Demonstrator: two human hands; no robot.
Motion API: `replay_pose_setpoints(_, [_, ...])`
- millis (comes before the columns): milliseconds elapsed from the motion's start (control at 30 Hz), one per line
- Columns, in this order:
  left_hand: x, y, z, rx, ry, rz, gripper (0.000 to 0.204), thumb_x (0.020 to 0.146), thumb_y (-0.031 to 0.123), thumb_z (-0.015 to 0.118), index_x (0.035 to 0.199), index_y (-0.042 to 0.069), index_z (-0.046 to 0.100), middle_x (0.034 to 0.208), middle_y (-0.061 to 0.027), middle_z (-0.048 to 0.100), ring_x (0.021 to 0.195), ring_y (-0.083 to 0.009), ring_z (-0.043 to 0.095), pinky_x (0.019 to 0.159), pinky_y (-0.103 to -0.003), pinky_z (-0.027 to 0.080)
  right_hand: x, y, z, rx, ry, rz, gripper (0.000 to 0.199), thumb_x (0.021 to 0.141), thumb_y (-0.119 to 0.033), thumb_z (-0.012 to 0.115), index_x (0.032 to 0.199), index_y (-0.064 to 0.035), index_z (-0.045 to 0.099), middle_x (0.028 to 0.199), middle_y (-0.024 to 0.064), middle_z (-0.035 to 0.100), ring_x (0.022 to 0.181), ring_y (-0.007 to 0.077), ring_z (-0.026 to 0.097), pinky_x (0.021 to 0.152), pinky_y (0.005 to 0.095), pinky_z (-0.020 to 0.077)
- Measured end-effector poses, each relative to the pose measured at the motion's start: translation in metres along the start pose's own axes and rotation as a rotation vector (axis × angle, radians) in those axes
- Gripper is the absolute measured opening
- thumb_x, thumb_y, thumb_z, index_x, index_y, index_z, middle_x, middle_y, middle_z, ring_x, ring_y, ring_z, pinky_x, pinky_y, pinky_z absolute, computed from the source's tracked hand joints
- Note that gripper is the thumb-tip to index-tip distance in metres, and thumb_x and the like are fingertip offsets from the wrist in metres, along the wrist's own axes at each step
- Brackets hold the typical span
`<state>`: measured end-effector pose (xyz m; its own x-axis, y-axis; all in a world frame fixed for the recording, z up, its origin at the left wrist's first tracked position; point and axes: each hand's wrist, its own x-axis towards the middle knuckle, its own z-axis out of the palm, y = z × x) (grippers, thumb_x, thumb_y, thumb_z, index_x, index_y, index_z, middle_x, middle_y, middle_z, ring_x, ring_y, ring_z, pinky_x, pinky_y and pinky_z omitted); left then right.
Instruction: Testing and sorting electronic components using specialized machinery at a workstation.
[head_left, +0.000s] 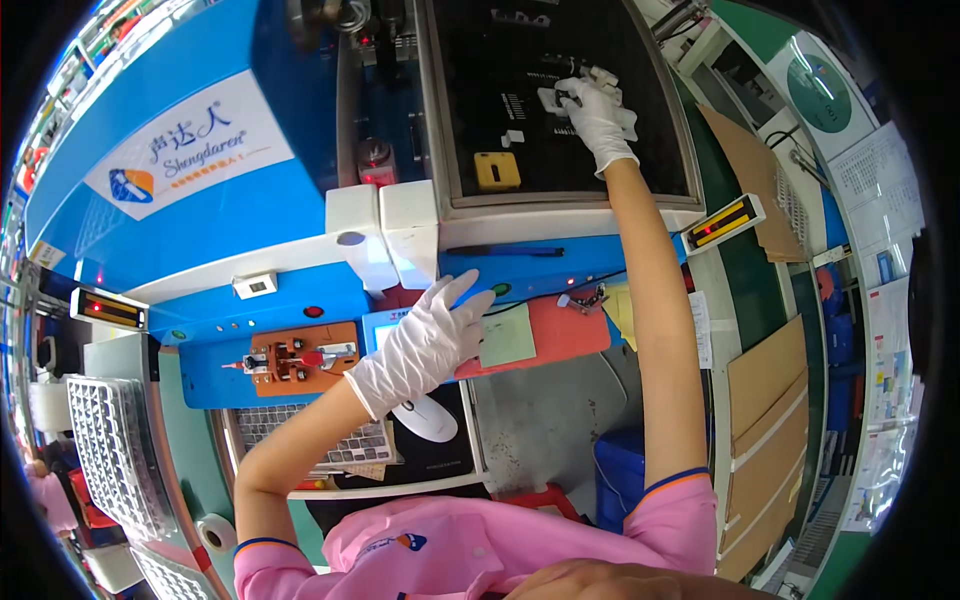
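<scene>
Fingers [572, 90] of the white-gloved right hand [597, 118] meet a pale part [547, 99] on a black panel [470, 100]; whether the grip pinches cannot be told. Left hand [428, 342] hovers, loosely spread. A slip could skew the part.

And here's the black panel [625, 60] up at one o'clock, framed in metal: a yellow block [497, 171] sits at its seven, a small white piece [513, 137] at its eight, and a pale part [548, 101] rests nearer its middle. Down to eight o'clock now, the blue worktop [205, 378] carries a brown clamp fixture [303, 360]! Seven o'clock, the low tray [400, 487], bearing a keyboard [363, 441] and a black pad [447, 458], white mouse [427, 420] on top.
</scene>
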<state>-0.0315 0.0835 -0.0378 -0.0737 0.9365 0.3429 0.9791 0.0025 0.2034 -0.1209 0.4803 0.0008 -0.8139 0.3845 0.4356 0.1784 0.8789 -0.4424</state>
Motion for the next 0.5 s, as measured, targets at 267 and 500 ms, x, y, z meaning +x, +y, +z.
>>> replay_pose_setpoints(267, [0.004, 0.022, 0.026, 0.318, -0.179, -0.082, 0.028, 0.090, 0.017, 0.061, 0.112, 0.002, 0.069, 0.150, -0.0198, 0.043, 0.137, -0.0566, 0.036, 0.112, -0.063, 0.033, -0.019, -0.022, -0.007, -0.407, 0.145, -0.045, 0.047, 0.090, -0.016, 0.064, 0.137, -0.0164, 0.057, 0.135, 0.0171, 0.054, 0.127, 0.0358, 0.050, 0.102, 0.0422, 0.0453])
replay_pose_setpoints(500, [0.014, 0.025, 0.032, 0.499, -0.314, -0.105, 0.051, 0.091, 0.016, 0.060, 0.138, -0.001, 0.057, 0.159, -0.0168, 0.034, 0.139, -0.0577, 0.033, 0.111, -0.066, 0.032, -0.151, -0.031, -0.052, 0.174, 0.837, -0.038, 0.060, 0.090, 0.002, 0.061, 0.147, -0.0017, 0.041, 0.148, 0.0164, 0.044, 0.133, 0.0277, 0.045, 0.113, 0.0380, 0.0323])
